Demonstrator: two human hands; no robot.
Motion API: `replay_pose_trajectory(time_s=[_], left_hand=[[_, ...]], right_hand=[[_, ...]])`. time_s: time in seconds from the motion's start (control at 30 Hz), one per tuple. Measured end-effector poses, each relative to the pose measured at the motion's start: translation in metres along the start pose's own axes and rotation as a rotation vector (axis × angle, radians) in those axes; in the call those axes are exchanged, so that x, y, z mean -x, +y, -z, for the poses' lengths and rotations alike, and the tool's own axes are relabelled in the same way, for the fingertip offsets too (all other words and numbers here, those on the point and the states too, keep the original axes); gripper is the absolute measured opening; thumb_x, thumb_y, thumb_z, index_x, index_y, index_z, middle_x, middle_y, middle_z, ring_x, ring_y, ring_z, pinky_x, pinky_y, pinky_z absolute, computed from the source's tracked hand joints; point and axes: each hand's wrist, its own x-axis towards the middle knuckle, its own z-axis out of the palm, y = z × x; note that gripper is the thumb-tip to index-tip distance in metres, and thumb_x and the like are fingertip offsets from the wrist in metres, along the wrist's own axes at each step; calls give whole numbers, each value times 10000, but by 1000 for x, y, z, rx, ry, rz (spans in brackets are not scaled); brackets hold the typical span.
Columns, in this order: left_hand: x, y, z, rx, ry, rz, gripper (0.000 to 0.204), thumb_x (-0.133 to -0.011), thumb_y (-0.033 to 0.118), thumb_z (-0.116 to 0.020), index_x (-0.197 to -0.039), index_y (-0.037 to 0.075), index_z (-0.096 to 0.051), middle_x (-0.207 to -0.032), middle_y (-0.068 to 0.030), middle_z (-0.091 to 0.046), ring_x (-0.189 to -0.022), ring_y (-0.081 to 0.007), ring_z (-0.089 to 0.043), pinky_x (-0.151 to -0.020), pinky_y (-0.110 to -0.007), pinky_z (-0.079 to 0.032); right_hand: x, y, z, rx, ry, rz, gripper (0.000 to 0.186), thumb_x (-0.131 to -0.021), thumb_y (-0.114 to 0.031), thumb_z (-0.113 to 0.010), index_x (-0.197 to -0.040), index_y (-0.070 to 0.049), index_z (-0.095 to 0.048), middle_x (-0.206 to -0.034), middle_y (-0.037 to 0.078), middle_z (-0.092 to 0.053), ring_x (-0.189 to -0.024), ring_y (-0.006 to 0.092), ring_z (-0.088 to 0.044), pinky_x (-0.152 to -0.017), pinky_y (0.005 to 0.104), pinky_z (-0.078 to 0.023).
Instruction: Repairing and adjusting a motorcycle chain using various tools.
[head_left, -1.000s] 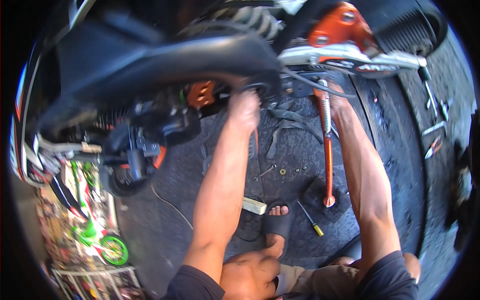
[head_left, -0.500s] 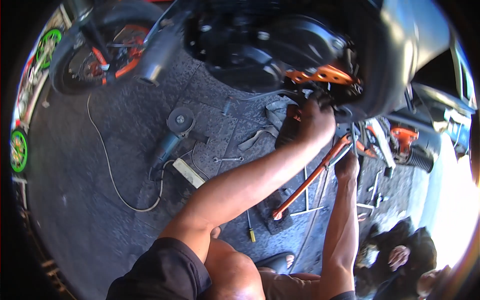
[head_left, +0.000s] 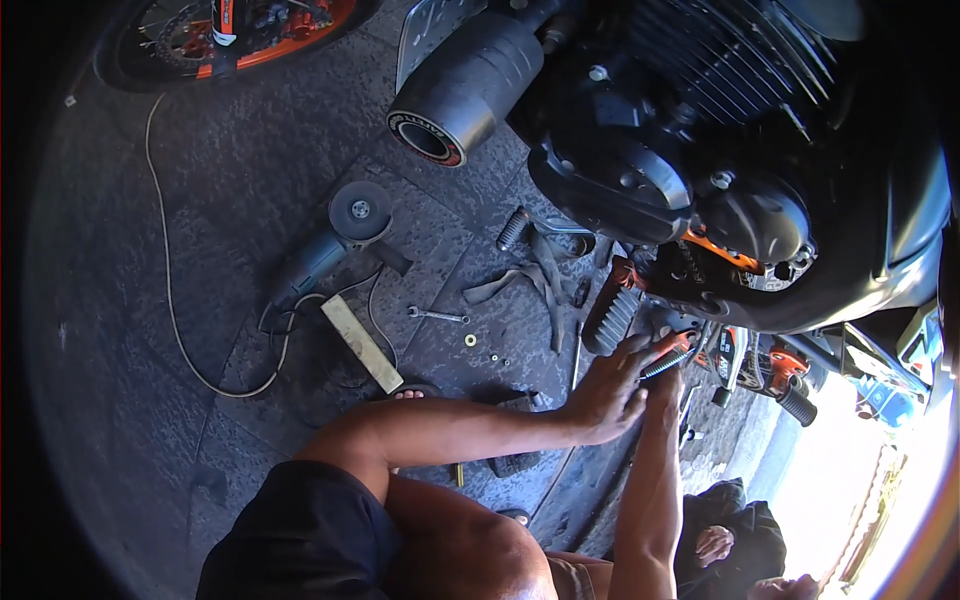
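My left hand (head_left: 608, 398) is beside the orange side stand (head_left: 672, 348) under the motorcycle. Its fingers are stretched out with the thumb apart, and the fingertips overlap the stand's near end. A coiled spring (head_left: 665, 363) runs along the stand. Just behind that hand, my right hand (head_left: 664, 388) reaches up close to the spring; its fingers are mostly hidden. Above them is a ribbed black footpeg (head_left: 612, 318). The dark engine casing (head_left: 630, 185) and the silver exhaust muffler (head_left: 470, 88) hang over the upper part of the view.
An angle grinder (head_left: 322, 258) with a cord lies on the dark floor (head_left: 130, 330) at left. Nearby are a pale block (head_left: 360, 343), a spanner (head_left: 438, 314), small washers (head_left: 470, 340) and grey cloth strips (head_left: 535, 285). Another person (head_left: 735, 540) sits at lower right.
My left hand has come down from beneath the engine to the side stand. The view has shifted, with the motorcycle now farther right and the muffler showing more fully.
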Motion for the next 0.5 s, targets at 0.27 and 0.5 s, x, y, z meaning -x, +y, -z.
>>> replay_pose_trajectory(time_s=[0.27, 0.5], left_hand=[[29, -112, 38, -105, -35, 384, 162, -861, 107, -587, -996, 23, -616, -956, -190, -647, -858, -341, -639, -774, -424, -519], [33, -127, 85, -173, 20, 572, 202, -914, 188, -572, -918, 5, -656, -847, -178, -693, -775, -311, -674, -700, -400, -508]], right_hand=[[34, 55, 36, 1489, 85, 423, 216, -854, -249, -668, -1011, -100, -684, -940, 165, -692, -896, 364, -658, -812, 438, -521], [61, 84, 21, 59, 201, -140, 139, -868, -91, -583, -734, -86, -548, -623, 13, -516, -506, 137, -500, -458, 279, -393]])
